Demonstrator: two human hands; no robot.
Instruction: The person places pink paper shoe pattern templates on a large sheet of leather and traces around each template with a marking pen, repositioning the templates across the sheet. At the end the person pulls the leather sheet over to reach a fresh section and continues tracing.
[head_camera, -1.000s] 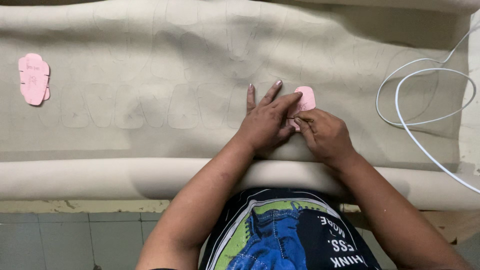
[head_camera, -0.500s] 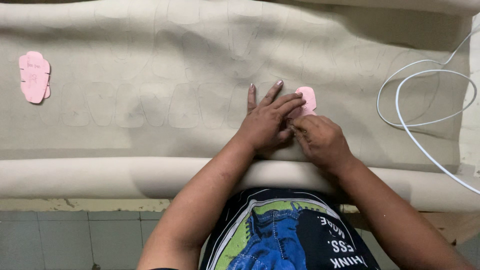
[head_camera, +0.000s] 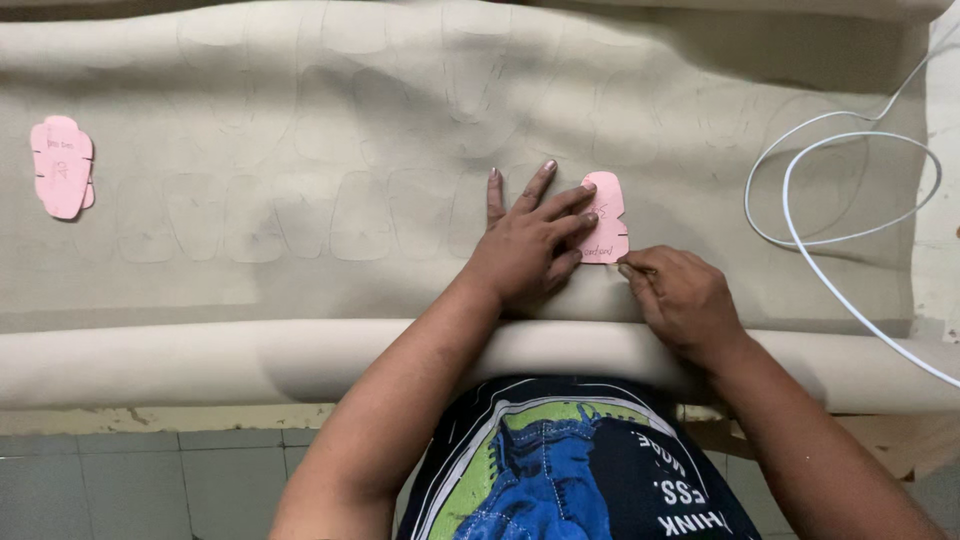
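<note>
A small pink card template (head_camera: 605, 217) lies flat on a wide sheet of beige material (head_camera: 300, 120) covered with faint traced outlines. My left hand (head_camera: 525, 240) rests flat on the sheet, its spread fingertips pressing the template's left side down. My right hand (head_camera: 680, 295) sits just right of and below the template. Its fingers are pinched on a thin pen whose tip (head_camera: 623, 267) touches the template's lower right corner; most of the pen is hidden in the hand.
A second pink template (head_camera: 62, 166) lies at the far left of the sheet. A looped white cable (head_camera: 850, 180) lies at the right. The sheet's near edge is rolled up (head_camera: 200, 360) along the table front, and tiled floor (head_camera: 120, 480) shows below it.
My right hand has slid from the template's right side down to its lower right corner, uncovering more of the template. The left hand stays pressed in place.
</note>
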